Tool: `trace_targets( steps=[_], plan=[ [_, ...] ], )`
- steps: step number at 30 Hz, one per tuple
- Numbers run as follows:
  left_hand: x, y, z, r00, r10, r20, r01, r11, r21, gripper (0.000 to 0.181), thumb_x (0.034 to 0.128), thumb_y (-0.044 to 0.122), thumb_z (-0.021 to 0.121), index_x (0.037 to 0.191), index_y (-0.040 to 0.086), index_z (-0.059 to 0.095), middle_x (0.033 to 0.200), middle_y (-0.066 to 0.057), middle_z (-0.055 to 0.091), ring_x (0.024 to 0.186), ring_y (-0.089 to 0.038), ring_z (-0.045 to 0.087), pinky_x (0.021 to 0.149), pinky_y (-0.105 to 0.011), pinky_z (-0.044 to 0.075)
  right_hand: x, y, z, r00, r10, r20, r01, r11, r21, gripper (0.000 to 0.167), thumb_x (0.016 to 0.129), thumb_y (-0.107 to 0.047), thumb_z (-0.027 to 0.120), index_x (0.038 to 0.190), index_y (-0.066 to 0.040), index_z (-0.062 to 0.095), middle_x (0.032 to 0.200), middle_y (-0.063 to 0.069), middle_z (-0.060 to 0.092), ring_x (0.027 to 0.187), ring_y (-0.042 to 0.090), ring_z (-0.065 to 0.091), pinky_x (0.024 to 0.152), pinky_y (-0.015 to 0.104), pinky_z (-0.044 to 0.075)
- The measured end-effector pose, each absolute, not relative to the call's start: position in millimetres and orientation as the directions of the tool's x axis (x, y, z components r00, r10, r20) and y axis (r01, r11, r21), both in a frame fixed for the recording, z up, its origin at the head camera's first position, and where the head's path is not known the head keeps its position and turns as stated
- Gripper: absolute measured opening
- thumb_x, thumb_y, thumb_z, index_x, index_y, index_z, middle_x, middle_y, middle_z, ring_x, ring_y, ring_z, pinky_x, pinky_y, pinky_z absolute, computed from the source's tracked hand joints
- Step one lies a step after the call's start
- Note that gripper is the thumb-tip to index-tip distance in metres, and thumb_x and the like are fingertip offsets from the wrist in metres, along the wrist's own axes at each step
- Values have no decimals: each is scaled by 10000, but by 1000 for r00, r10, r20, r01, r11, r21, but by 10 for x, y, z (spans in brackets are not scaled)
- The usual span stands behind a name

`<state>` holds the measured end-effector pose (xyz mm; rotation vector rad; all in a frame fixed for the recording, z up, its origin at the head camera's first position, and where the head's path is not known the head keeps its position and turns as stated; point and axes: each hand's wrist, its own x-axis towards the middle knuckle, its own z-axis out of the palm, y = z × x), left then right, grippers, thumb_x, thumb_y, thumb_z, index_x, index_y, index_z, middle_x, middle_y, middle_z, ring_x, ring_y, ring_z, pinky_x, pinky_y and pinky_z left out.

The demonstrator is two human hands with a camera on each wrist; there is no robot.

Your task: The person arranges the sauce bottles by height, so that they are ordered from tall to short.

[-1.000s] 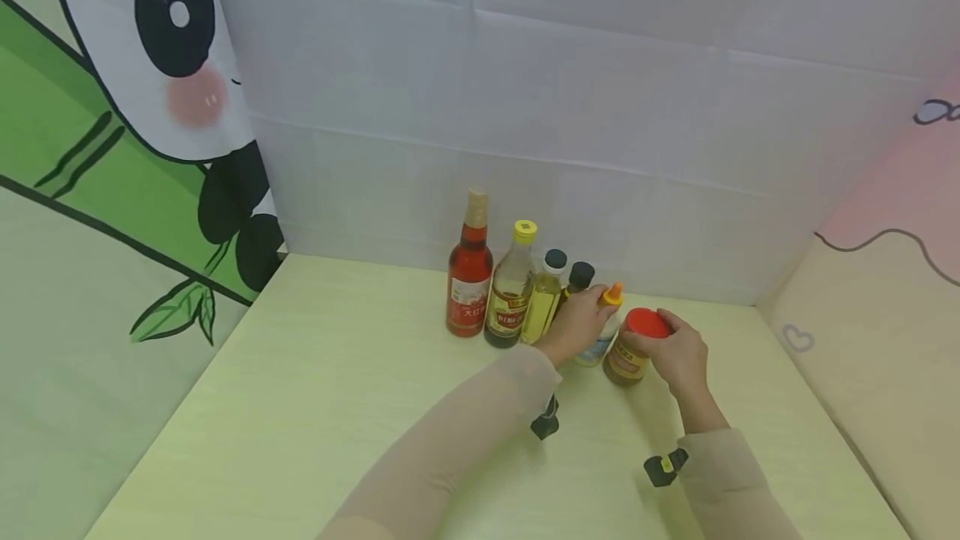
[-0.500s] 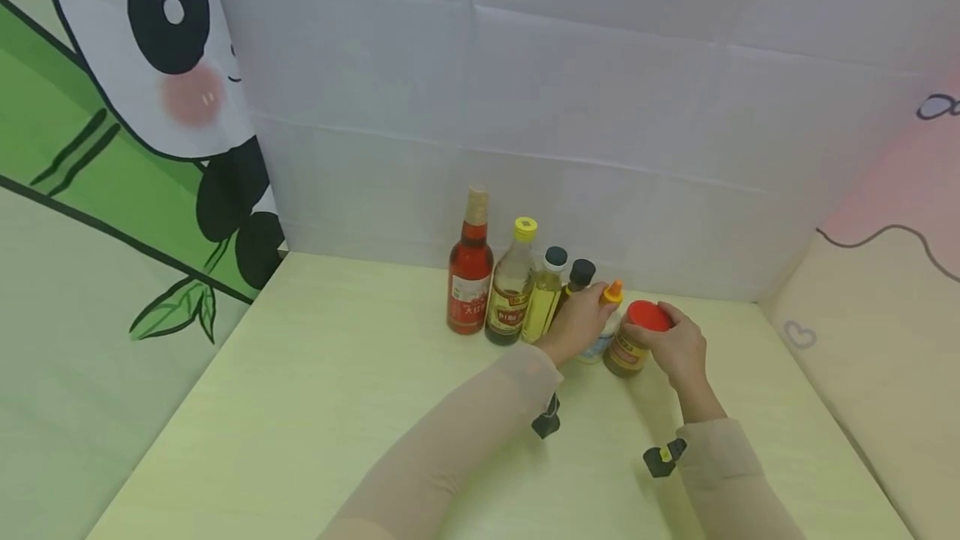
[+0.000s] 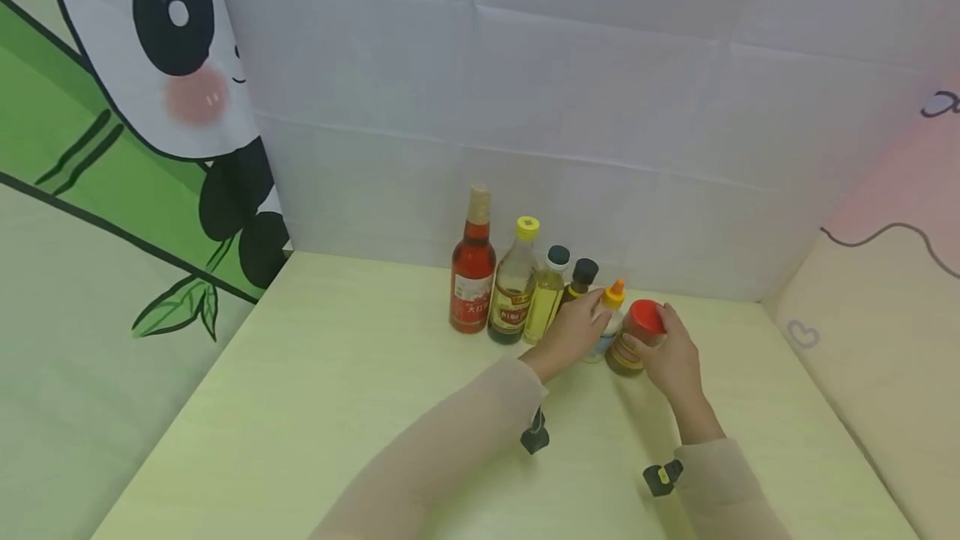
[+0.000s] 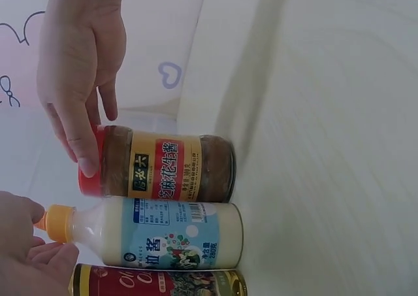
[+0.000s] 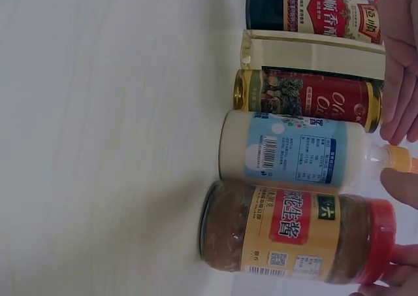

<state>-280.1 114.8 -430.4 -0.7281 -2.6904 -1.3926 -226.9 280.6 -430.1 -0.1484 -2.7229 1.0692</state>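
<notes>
A peanut butter jar (image 4: 166, 166) with a red lid stands upright at the right end of a row of bottles. The right hand (image 3: 675, 361) holds it by the lid, thumb at the front and fingers round the far side. Just left of the jar, touching or nearly so, stands a salad dressing squeeze bottle (image 5: 294, 149) with an orange cap. The left hand (image 3: 570, 332) pinches that cap (image 4: 59, 223) loosely between fingers and thumb. In the head view, this hand partly hides the olive oil bottle (image 3: 583, 273) beside it.
Further left stand a bottle of yellow oil (image 3: 543, 307), a yellow-capped vinegar bottle (image 3: 512, 298) and a tall red bottle (image 3: 472, 282). The row stands on the pale table (image 3: 360, 373), near the back wall (image 3: 375, 190). A wall (image 3: 885, 340) bounds the right side.
The left hand has shifted slightly left and back, showing more of the orange cap. On the red lid, the right hand's fingers have slid lower. The bottles stay in line.
</notes>
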Motion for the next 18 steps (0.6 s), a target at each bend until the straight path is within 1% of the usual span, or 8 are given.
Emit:
trace_targets(
  steps=[5, 8, 11, 15, 17, 18],
  plan=[
    [-2718, 1018, -4370, -873, 406, 269, 442, 427, 789, 451, 1012, 221, 556, 1428, 65, 479, 1310, -100, 595, 1128, -156, 592, 861, -248, 502, -2198, 2773, -4306, -969, 145, 199, -20, 760, -650, 810, 887, -175, 719, 1471, 116, 240, 1554, 291, 145, 1394, 492, 153, 1081, 633, 193],
    [-2686, 946, -4399, -866, 418, 273, 449, 412, 793, 442, 1023, 231, 531, 1429, 64, 480, 1290, -91, 606, 1082, -130, 599, 841, -244, 500, -2159, 2745, -4296, -970, 131, 206, -32, 768, -639, 820, 882, -172, 723, 1472, 120, 234, 1552, 295, 140, 1403, 488, 119, 1087, 634, 167],
    [-2652, 873, -4402, -860, 428, 277, 465, 435, 771, 433, 1029, 242, 511, 1418, 53, 490, 1230, -64, 628, 1007, -118, 595, 824, -257, 495, -2117, 2708, -4269, -971, 122, 204, -36, 773, -633, 822, 885, -184, 724, 1472, 119, 235, 1556, 290, 133, 1415, 476, 77, 1092, 635, 139],
    [-2584, 766, -4402, -854, 453, 254, 476, 486, 733, 447, 1036, 247, 495, 1434, 44, 467, 1344, -56, 565, 1182, -149, 542, 968, -288, 442, -2052, 2642, -4232, -974, 121, 190, -27, 774, -632, 801, 899, -201, 714, 1469, 117, 251, 1568, 261, 134, 1429, 445, 53, 1094, 636, 129],
    [-2543, 705, -4413, -856, 465, 226, 470, 519, 714, 462, 1041, 254, 483, 1452, 48, 441, 1447, -62, 476, 1305, -171, 448, 1051, -310, 374, -2017, 2602, -4220, -975, 118, 187, -27, 774, -632, 784, 907, -204, 705, 1469, 113, 259, 1571, 252, 137, 1434, 431, 47, 1096, 632, 127],
    [-2520, 672, -4420, -858, 468, 212, 466, 536, 704, 468, 1043, 262, 479, 1457, 51, 433, 1474, -65, 443, 1340, -187, 408, 1077, -324, 342, -2000, 2582, -4216, -975, 114, 189, -32, 773, -633, 771, 911, -197, 698, 1468, 112, 263, 1570, 253, 140, 1434, 430, 50, 1096, 633, 130]
  ],
)
